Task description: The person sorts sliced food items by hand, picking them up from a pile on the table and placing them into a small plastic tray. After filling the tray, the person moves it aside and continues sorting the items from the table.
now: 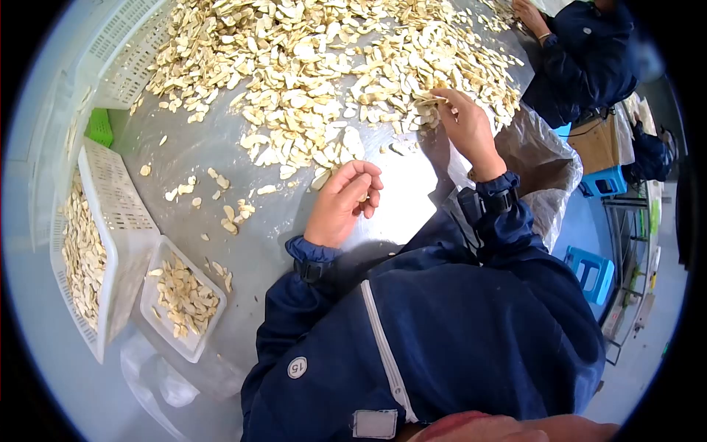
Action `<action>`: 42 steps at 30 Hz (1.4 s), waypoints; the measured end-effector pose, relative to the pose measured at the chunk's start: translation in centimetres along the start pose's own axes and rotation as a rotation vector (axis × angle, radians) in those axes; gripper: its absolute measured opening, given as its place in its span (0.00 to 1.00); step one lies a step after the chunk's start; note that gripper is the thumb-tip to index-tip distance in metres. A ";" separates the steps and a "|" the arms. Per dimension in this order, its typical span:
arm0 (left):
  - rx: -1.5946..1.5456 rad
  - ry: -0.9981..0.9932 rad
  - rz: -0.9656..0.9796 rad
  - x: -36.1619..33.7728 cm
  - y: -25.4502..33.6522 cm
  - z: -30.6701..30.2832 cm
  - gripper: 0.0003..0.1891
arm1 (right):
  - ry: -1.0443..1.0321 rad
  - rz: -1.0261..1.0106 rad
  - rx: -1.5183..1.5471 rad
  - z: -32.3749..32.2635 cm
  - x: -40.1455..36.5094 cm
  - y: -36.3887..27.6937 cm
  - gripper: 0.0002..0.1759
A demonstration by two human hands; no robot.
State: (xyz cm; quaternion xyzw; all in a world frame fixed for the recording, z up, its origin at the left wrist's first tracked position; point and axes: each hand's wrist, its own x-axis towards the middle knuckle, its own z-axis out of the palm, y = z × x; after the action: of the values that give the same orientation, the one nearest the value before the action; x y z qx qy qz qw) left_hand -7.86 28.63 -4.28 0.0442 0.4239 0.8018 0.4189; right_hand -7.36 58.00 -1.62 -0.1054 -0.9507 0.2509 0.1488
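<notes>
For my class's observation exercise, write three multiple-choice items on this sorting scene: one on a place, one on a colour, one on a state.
1. Where does the small white tray sit? A) beside the tall white basket B) on a stool C) atop the heap
2. What colour is the worker's jacket? A) red B) dark blue C) green
3. How is the left hand? A) flat, spread B) curled C) gloved
Answers: 1 A, it lies next to the basket's wall; 2 B, sleeves and front are navy; 3 B, bare fingers fold towards the palm while the right hand reaches into the slices.
</notes>
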 end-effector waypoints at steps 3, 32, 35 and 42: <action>0.003 0.016 0.002 0.1 -0.2 0.0 0.08 | 0.041 -0.003 0.041 0.2 -0.8 -1.1 0.17; 0.011 -0.008 0.014 0.2 -0.3 -0.2 0.08 | 0.044 -0.163 -0.054 3.4 6.1 -2.2 0.11; 0.009 -0.012 0.010 0.2 -0.3 -0.2 0.08 | 0.005 -0.157 -0.150 4.7 7.7 -3.1 0.14; 0.020 -0.037 0.026 0.4 -0.9 -0.4 0.09 | -0.107 -0.115 -0.257 5.5 8.1 -3.0 0.16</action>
State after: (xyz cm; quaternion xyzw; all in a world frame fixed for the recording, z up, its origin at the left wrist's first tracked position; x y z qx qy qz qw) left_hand -7.73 28.93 -5.31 0.0689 0.4234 0.8019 0.4158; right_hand -17.12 55.18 -2.84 -0.0553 -0.9860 0.1234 0.0974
